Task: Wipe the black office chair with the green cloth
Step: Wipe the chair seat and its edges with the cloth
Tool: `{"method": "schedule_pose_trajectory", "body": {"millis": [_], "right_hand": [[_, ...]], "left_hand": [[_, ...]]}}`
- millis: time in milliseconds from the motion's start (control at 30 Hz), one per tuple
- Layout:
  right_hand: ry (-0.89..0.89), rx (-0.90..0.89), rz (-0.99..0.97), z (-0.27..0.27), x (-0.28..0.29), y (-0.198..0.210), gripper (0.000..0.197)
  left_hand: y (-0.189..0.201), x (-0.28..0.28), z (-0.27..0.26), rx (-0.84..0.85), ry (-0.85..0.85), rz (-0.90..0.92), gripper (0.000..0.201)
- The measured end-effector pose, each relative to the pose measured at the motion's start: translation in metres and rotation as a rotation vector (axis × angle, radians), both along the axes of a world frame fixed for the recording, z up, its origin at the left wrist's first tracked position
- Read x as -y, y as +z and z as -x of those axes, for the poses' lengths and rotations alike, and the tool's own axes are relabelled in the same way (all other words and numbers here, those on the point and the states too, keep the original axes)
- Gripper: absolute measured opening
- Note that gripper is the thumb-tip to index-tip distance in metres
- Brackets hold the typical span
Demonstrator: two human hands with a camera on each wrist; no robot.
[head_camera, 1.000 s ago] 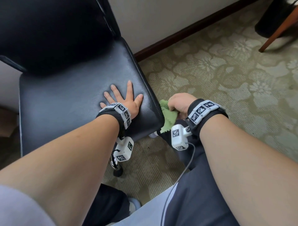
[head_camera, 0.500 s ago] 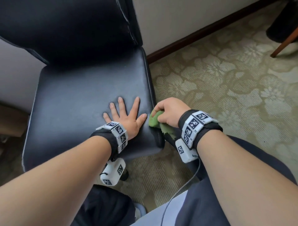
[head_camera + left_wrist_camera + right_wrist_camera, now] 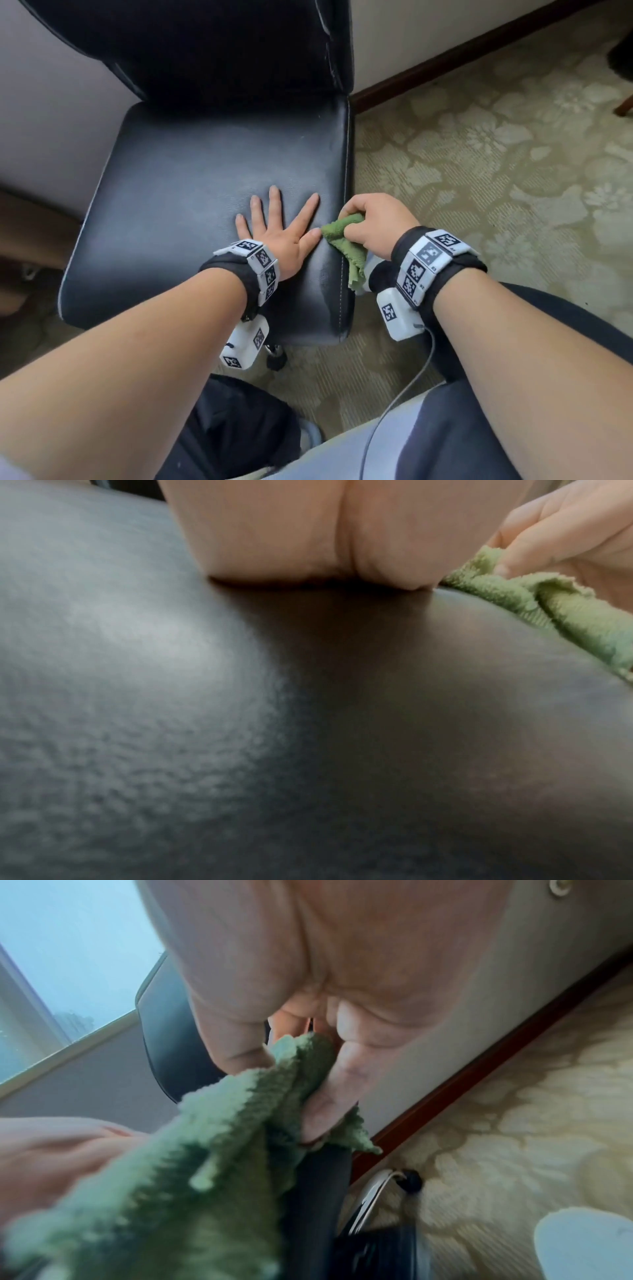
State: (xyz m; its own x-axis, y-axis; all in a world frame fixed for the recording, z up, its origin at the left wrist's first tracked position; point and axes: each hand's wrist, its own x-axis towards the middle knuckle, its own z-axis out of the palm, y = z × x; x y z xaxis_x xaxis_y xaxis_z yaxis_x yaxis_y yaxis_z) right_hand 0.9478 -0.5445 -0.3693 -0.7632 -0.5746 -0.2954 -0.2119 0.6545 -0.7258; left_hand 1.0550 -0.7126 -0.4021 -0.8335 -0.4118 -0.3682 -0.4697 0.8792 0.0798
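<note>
Your left hand (image 3: 279,236) flat, fingers spread on the black office chair (image 3: 191,192) seat, its thumb touching the green cloth (image 3: 342,236), cloth bunched in your right hand (image 3: 373,222) fingers at the seat's right edge, patterned carpet (image 3: 479,164) beyond

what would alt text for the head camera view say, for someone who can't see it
Seen from above, a person's right hand grips a bunched green cloth against the right edge of a black office chair seat, while the left hand presses flat, fingers spread, on the seat beside it. The chair stands on floral patterned carpet by a wall.
</note>
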Motion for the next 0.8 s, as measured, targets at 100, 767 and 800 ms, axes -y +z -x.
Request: {"method": "schedule_pose_trajectory", "body": {"millis": [100,767,800], "right_hand": [[-0.041,0.039,-0.076,-0.013,-0.005,-0.005,0.011],[-0.339,0.499,-0.285,-0.109,-0.041,-0.059,0.039],[-0.275,0.466,-0.307,-0.106,-0.039,-0.060,0.041]], "left_hand": [[-0.005,-0.003,0.003,-0.042,0.014,0.041,0.059],[0.021,-0.021,-0.068,0.068,-0.138,-0.015,0.064],[0.022,-0.021,-0.069,0.072,-0.140,-0.013,0.065]]}}
